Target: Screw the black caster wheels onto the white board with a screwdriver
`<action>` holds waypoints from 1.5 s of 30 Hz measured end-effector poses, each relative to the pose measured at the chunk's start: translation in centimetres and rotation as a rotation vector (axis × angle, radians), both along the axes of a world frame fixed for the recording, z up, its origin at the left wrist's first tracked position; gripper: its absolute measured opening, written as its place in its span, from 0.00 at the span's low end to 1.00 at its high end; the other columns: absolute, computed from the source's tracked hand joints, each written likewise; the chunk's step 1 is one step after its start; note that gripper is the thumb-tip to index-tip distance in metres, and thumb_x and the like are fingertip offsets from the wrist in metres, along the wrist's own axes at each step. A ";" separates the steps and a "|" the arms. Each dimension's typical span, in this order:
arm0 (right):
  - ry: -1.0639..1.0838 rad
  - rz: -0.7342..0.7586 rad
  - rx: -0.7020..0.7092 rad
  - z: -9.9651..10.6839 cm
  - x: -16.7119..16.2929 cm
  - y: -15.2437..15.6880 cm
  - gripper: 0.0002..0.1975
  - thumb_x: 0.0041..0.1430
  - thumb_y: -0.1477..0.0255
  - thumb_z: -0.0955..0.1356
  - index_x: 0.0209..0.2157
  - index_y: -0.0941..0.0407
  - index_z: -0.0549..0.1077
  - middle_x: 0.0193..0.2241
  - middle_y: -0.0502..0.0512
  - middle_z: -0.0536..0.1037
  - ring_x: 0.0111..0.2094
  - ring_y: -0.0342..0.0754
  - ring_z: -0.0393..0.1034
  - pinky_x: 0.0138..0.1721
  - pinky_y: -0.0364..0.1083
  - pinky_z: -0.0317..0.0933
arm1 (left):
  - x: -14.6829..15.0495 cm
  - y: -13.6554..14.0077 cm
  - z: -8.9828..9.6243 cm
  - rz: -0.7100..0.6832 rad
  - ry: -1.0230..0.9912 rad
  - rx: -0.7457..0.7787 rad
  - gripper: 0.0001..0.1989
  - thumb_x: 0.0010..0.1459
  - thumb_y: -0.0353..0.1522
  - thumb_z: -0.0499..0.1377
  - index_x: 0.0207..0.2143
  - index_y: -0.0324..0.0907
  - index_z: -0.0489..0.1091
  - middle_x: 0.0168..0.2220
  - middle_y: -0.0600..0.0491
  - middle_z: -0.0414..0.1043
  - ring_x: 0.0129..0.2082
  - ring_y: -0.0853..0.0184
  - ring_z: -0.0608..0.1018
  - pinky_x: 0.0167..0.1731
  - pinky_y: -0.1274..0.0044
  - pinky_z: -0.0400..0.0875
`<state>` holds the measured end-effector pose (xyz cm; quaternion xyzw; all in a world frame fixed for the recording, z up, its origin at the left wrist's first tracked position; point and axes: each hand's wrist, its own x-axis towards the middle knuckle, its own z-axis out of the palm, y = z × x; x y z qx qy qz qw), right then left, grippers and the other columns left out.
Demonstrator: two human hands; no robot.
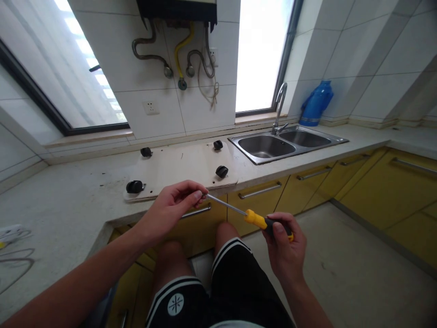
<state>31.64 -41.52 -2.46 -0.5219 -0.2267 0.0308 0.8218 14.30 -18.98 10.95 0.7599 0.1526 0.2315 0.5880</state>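
Note:
My right hand [287,243] is wrapped round the black and yellow handle of a screwdriver [255,218]. Its metal shaft slants up and left toward my left hand [179,198]. There my thumb and fingers are pinched at the tip, on a small dark piece, perhaps a screw, too small to make out for certain. Just beyond, a flat cream board [177,165] lies on the counter with a black caster wheel [135,187] at its near left corner. Another caster [221,171] sits near right, and two more stand along the far edge.
A steel double sink [257,160] with a tap [280,107] is set into the counter [78,182]. Behind it stands a blue thermos-like jug [316,104]. Yellow drawers [254,202] with metal handles line the counter front. A white power strip with a cable [12,232] lies at far left.

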 end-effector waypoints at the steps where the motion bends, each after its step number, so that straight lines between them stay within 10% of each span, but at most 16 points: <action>1: -0.015 -0.001 -0.001 -0.2 -0.1 -0.2 0.15 0.62 0.56 0.79 0.40 0.53 0.81 0.32 0.49 0.75 0.25 0.39 0.66 0.23 0.39 0.64 | -0.2 -0.2 0.2 0.012 0.001 0.024 0.12 0.68 0.43 0.70 0.44 0.45 0.85 0.37 0.52 0.80 0.39 0.68 0.80 0.44 0.77 0.80; 22: -0.012 -0.111 -0.011 0.4 -1.1 0.4 0.15 0.69 0.55 0.74 0.38 0.53 0.81 0.30 0.49 0.76 0.22 0.39 0.66 0.21 0.39 0.63 | 0.6 -0.9 0.6 -0.047 0.020 -0.024 0.12 0.68 0.44 0.70 0.43 0.46 0.83 0.38 0.52 0.80 0.38 0.69 0.80 0.43 0.79 0.79; 34: -0.634 -0.277 -0.007 0.9 -2.0 -1.2 0.11 0.63 0.73 0.77 0.46 0.53 0.82 0.35 0.52 0.83 0.36 0.48 0.80 0.38 0.46 0.74 | 0.2 -0.9 0.7 0.115 0.006 0.391 0.12 0.70 0.42 0.65 0.44 0.45 0.84 0.39 0.50 0.84 0.38 0.63 0.83 0.41 0.75 0.79; 45: -0.091 -0.187 -0.131 -1.2 -2.0 -0.2 0.11 0.68 0.61 0.76 0.43 0.54 0.80 0.31 0.47 0.76 0.22 0.40 0.69 0.21 0.39 0.64 | 1.6 -0.1 0.0 0.051 0.061 0.386 0.17 0.74 0.45 0.62 0.55 0.46 0.81 0.45 0.49 0.82 0.42 0.62 0.82 0.45 0.73 0.80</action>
